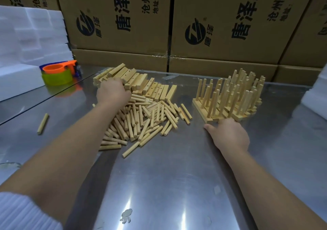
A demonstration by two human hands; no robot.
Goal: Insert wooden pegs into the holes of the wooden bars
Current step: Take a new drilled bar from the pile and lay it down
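Pegs (141, 121) lie heaped on the counter (177, 176), mostly pointing away from me, bars (141, 83) stacked behind. My left grip (113, 92), arm outstretched, curls over the bars, hold unclear; right grip (230, 136) rests flat, empty, against pegged bars (230, 116).

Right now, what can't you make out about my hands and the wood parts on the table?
Head view:
Left hand: its back hides the fingers, so a grip on the bars is unclear.
Right hand: fingertips hidden where they meet the pegged bars.
Pegged bars: upright pegs overlap, so the rear ones can't be counted.
Peg pile: the left forearm covers its left side.
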